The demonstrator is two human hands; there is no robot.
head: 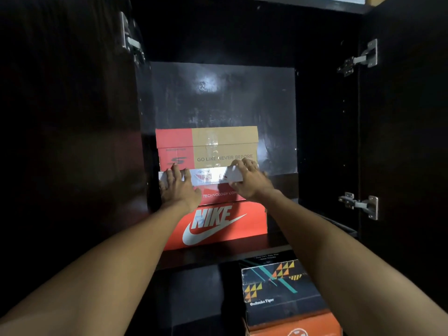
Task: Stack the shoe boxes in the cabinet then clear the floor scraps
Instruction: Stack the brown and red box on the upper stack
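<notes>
Stacking step — I have both hands on the white-and-red middle shoe box [211, 177] at 12 o'clock: left hand [178, 187] flat, right hand [249, 179] seemingly curled over its corner. Next: push it flush above the orange Nike box [218, 226].

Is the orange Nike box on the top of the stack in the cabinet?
No, the Nike box lies at the bottom, under the white-lidded box and the tan Skechers box.

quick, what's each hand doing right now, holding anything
Left hand: open, fingers flat against the front of the white-lidded red shoe box.
Right hand: fingers curled over the same box's lid edge, gripping it.
</notes>
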